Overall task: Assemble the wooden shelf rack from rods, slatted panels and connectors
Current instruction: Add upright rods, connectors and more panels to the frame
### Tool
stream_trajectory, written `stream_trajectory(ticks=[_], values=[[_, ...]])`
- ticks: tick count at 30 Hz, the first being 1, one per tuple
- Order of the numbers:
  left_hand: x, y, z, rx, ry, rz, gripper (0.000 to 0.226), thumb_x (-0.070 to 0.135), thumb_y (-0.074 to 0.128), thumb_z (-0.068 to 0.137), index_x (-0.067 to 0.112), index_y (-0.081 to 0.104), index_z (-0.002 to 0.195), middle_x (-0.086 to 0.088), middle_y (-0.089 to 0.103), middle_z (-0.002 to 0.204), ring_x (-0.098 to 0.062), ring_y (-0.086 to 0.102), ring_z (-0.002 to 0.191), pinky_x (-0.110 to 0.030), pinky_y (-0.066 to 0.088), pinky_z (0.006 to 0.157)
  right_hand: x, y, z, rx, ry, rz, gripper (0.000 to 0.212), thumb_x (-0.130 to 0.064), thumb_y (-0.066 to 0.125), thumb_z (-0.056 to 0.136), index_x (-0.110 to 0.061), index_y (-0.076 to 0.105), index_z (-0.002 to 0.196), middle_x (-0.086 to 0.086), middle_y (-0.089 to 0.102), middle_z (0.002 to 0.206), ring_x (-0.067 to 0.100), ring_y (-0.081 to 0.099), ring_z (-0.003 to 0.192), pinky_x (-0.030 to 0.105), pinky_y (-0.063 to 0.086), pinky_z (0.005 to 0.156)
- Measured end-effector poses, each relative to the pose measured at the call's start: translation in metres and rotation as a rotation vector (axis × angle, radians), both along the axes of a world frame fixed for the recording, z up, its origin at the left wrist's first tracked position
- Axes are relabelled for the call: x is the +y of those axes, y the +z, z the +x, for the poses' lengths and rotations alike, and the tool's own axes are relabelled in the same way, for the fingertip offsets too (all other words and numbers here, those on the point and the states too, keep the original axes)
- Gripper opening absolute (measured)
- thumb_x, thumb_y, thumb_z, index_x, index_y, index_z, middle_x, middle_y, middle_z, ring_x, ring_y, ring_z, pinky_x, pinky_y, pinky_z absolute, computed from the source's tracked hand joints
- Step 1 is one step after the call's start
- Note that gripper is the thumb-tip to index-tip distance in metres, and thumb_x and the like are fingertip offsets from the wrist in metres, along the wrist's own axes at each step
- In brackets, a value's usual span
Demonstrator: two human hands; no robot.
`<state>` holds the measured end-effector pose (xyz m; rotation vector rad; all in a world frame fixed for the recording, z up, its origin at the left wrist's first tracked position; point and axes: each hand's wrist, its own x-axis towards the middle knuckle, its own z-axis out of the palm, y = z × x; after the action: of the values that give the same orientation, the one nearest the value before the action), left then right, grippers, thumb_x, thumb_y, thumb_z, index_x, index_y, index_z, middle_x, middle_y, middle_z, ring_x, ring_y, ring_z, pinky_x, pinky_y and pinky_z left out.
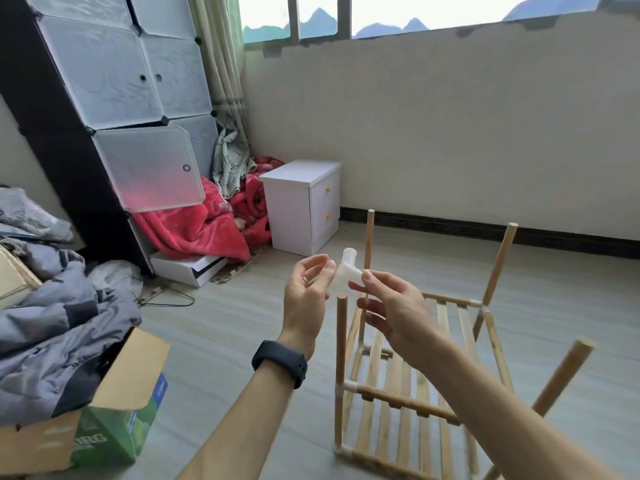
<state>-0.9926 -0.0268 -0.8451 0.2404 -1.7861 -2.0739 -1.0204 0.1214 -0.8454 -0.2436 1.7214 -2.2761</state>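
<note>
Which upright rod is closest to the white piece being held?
The front-left rod, its tip just under the white connector; the other three stand farther off.

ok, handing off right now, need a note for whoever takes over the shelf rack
Right hand pinches a white connector in the air. Left hand has fingertips at its other end; grip unclear.
Rack stands on the floor, below the hands: two slatted tiers joined at the corners, four rods upright above them.
Done: both tiers, uprights in.
Left: all four rod tops are bare. The near-left rod sits just under the connector, so probably cap that first, then the others.
</note>
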Motion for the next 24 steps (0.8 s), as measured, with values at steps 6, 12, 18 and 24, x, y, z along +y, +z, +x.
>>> stream_trajectory(ticks=[6,12,18,24], values=[[-0.003,-0.008,0.003,-0.048,-0.017,-0.048,0.032,0.052,0.061,0.092,0.033,0.068,0.117,0.017,0.074,0.103,-0.003,0.067,0.101,-0.032,0.05,0.088,-0.005,-0.011,-0.004,0.085,-0.024,0.054,0.026,-0.036,0.075,0.087,-0.024,0.075,0.111,-0.001,0.077,0.104,0.015,0.071,0.081,0.032,0.057,0.077],[-0.008,-0.005,0.004,0.017,-0.067,-0.075,0.047,0.053,0.07,0.08,0.036,0.068,0.124,0.014,0.071,0.118,0.003,0.064,0.109,-0.028,0.051,0.097,-0.012,-0.017,-0.007,0.244,-0.02,0.112,0.028,-0.035,0.076,0.086,-0.021,0.074,0.11,-0.005,0.078,0.099,0.005,0.073,0.091,0.016,0.056,0.075],[-0.011,-0.005,0.006,0.035,-0.154,-0.136,0.038,0.038,0.068,0.092,0.03,0.066,0.129,0.008,0.074,0.115,-0.009,0.066,0.113,-0.036,0.05,0.104,-0.017,-0.026,-0.006,0.478,-0.044,0.36,0.035,-0.04,0.07,0.09,-0.016,0.072,0.116,-0.004,0.075,0.102,0.015,0.072,0.095,0.038,0.06,0.087],[-0.013,-0.005,0.006,0.0,-0.198,-0.121,0.043,0.046,0.067,0.086,0.036,0.067,0.128,0.008,0.07,0.124,-0.013,0.063,0.12,-0.042,0.045,0.109,-0.017,-0.032,-0.005,0.529,-0.095,0.369,0.042,-0.041,0.07,0.087,-0.012,0.072,0.117,-0.002,0.076,0.102,0.014,0.074,0.093,0.039,0.062,0.084]])
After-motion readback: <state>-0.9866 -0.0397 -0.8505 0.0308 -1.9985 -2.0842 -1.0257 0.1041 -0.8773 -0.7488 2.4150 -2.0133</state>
